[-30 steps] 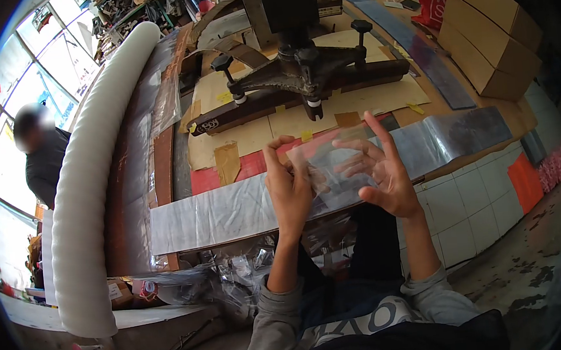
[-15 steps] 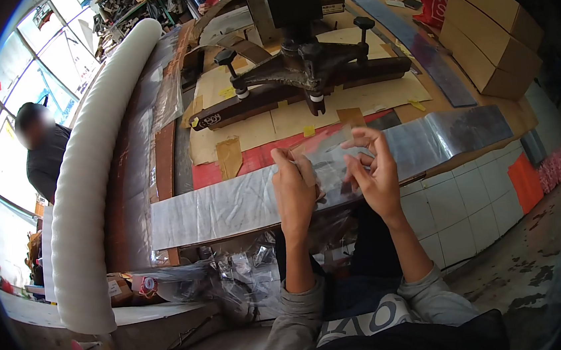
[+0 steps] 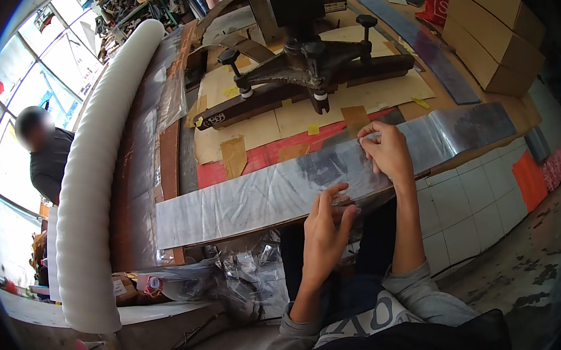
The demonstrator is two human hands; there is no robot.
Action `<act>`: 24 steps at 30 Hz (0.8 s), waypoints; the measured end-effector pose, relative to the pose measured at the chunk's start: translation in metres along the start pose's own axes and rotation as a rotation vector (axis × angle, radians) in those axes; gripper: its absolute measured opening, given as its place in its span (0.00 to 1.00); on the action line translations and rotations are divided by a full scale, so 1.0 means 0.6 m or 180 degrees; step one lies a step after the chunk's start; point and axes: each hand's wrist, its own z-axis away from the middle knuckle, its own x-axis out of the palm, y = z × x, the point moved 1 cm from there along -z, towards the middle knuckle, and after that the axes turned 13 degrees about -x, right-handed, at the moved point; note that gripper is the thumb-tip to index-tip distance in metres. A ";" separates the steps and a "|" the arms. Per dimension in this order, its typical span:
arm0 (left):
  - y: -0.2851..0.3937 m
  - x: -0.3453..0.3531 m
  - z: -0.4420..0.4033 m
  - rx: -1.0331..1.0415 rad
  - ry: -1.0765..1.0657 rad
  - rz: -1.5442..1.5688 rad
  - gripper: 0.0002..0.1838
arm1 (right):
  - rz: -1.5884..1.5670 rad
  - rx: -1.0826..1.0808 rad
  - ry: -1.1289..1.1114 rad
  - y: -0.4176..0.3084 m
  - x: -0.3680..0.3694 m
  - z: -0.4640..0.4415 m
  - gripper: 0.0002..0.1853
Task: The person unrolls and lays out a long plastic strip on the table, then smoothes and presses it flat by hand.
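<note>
A long strip covered in wrinkled clear plastic (image 3: 229, 203) lies along the table's near edge, with a darker patch near its middle. Over that strip, right of the patch, my right hand (image 3: 391, 153) has its fingers pinched together. A faint clear plastic film (image 3: 361, 182) shows below these fingers and seems to be held in them; its outline is hard to make out. My left hand (image 3: 326, 237) is lower, at the strip's near edge, thumb and fingers apart and nothing visible in them.
A dark metal press head (image 3: 315, 72) stands over taped cardboard (image 3: 257, 134) behind the strip. A white foam roll (image 3: 98, 184) runs along the left side, with a person (image 3: 52, 155) beyond it. Brown boxes (image 3: 491, 30) stand at right. Crumpled clear plastic (image 3: 249, 271) lies below the table edge.
My hands have moved apart: the left came down toward me and opened, the right shifted slightly right. The clear film that was between both hands now shows only faintly below the right.
</note>
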 end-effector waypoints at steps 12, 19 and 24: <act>-0.012 0.008 0.014 0.0081 0.0116 0.0245 0.24 | 0.0127 -0.0156 -0.0096 -0.007 -0.009 0.006 0.12; -0.021 0.012 0.031 0.0039 0.0083 0.0586 0.22 | 0.0120 -0.0222 -0.0146 -0.004 -0.010 0.016 0.12; -0.033 0.014 0.010 0.0055 0.0121 0.0617 0.21 | 0.0192 -0.0522 -0.0118 0.007 0.004 -0.020 0.12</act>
